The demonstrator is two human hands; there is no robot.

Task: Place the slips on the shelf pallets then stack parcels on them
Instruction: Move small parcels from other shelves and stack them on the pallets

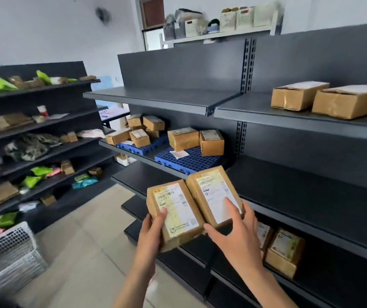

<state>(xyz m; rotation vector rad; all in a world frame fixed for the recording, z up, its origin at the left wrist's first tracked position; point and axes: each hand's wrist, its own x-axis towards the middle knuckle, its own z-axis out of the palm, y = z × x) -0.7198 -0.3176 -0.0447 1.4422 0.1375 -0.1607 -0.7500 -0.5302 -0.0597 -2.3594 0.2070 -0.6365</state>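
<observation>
I hold two brown cardboard parcels side by side in front of the shelves. My left hand (150, 232) grips the left parcel (173, 213) from below, thumb on its white label. My right hand (233, 232) holds the right parcel (214, 196), index finger on its label. Beyond them, on the middle shelf, lies a blue pallet (189, 162) with a white slip (179, 154) and two parcels (196, 140) on it. A second blue pallet (144, 146) further left carries several parcels and another slip (127, 142).
Two larger boxes (325, 98) sit on the upper right shelf (289, 117). Two parcels (282, 250) rest on a low shelf at the right. A dark rack (33, 130) of mixed packages stands at the left, a white wire basket (9, 252) on the tiled floor.
</observation>
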